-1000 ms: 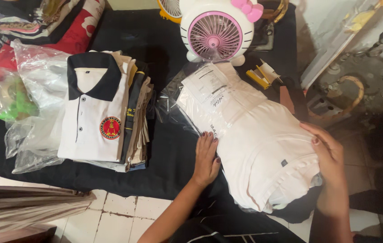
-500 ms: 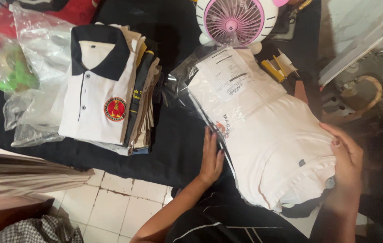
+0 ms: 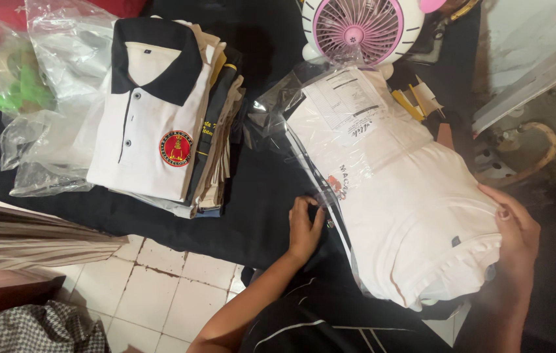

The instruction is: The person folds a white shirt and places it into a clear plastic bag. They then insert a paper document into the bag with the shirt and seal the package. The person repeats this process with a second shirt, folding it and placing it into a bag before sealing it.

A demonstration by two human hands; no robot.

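Pinching the clear bag's edge, the left hand (image 3: 305, 225) steadies a soft, slippery bagged white shirt (image 3: 415, 209); the right hand (image 3: 513, 238) cups its far side, fingers spread.

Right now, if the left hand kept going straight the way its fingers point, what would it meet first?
The left hand points up and slightly right, fingertips already at the edge of the clear plastic bag around the folded white shirt. It would likely press into that bag first; depth is hard to judge.
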